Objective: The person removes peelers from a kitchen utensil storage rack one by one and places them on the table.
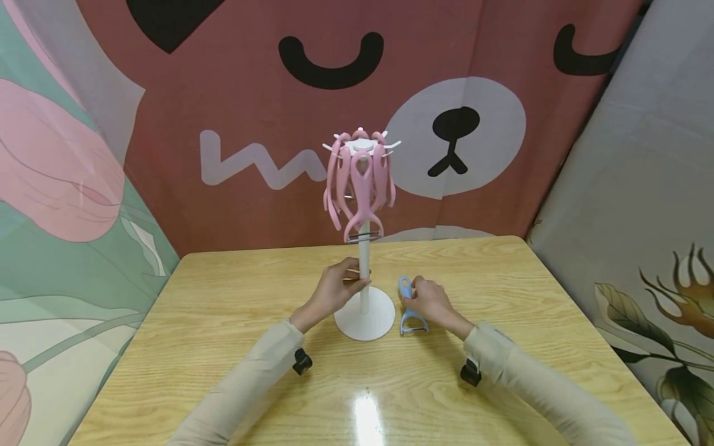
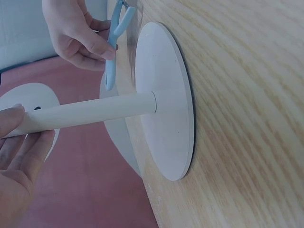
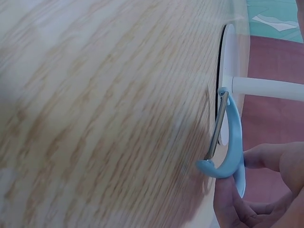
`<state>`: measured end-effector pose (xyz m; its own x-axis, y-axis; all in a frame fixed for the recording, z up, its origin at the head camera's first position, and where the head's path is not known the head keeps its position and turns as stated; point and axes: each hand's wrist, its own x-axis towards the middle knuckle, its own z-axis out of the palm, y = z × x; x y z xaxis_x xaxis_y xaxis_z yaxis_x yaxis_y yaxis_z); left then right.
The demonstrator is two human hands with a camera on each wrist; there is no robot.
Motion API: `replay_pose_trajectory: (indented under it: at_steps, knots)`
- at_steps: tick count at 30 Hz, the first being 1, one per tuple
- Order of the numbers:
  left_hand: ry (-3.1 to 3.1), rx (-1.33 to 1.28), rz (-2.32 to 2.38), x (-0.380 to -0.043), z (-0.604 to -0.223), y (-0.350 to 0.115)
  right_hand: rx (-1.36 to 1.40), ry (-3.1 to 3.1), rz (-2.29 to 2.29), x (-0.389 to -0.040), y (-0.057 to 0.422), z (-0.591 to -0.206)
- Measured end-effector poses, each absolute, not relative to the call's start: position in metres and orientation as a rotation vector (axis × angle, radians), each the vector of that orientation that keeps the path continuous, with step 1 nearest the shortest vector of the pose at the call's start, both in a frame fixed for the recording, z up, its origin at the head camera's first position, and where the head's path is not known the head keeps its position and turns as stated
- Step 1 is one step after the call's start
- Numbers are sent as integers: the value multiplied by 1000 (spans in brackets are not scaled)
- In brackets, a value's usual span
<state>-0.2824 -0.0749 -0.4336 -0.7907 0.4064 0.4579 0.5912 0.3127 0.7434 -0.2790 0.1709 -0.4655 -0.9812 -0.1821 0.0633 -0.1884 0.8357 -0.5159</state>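
Note:
A white stand with a round base (image 1: 365,325) and an upright pole (image 2: 109,108) is on the wooden table. My left hand (image 1: 330,291) holds the pole between thumb and fingers, partway up. Pink peelers (image 1: 362,179), several of them, hang from the white hooks at its top. To the right of the base, my right hand (image 1: 432,301) pinches a light blue peeler (image 1: 405,288) by its handle. In the right wrist view, the Y-shaped head of that peeler (image 3: 234,135) and its metal blade face the table, close beside the base.
The wooden table (image 1: 234,347) ends at a far edge against a reddish cloth (image 1: 245,111) printed with a bear's face. Patterned cloths hang along the left (image 1: 72,155) and the right (image 1: 625,186). Light glares off the near tabletop.

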Motion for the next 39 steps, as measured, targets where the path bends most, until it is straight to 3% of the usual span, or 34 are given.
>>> replay_pose_trajectory:
  at_steps: [39]
  knots:
    - [-2370,-942,-1501,-283,-434,-75,269,-3068,774,-281,173,-474]
